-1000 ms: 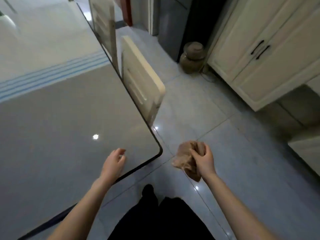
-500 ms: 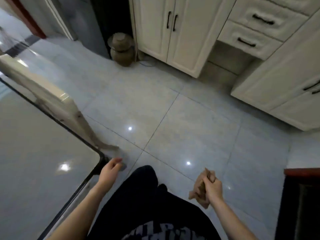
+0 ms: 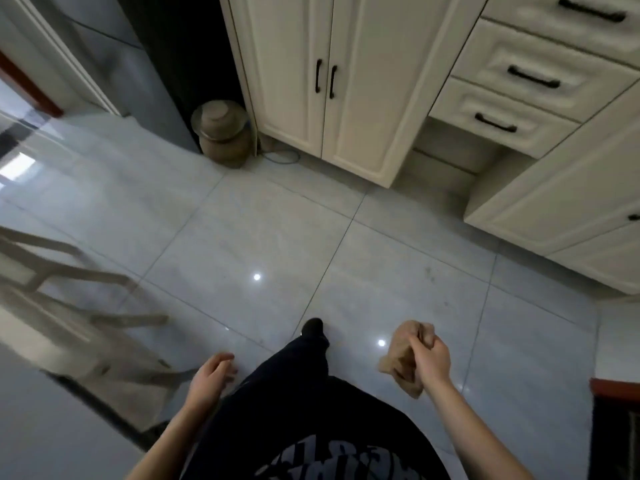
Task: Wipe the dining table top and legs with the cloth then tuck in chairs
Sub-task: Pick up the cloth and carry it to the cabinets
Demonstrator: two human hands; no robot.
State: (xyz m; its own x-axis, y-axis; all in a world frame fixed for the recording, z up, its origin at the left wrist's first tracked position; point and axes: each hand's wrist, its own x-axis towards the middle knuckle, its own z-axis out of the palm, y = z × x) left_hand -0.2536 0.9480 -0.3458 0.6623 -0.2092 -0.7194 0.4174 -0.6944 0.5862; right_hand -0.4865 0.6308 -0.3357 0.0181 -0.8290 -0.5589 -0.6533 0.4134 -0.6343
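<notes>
Clutching bunched tan cloth (image 3: 401, 362) in right grip (image 3: 431, 358), above floor (image 3: 242, 220), well off worktop (image 3: 52, 427). Holding nothing in left grip (image 3: 212, 377), fingers loosely spread, near worktop corner.

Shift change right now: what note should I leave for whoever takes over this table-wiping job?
Left hand: open, holding nothing, near the table corner, not touching it.
Right hand: grip on the bunched cloth, held over the floor, away from the table.
Chair: blurred, beside the table edge; whether tucked in, cannot tell.
Done: wiping progress not visible.
Left: probably legs, then tucking chairs; check the top.
</notes>
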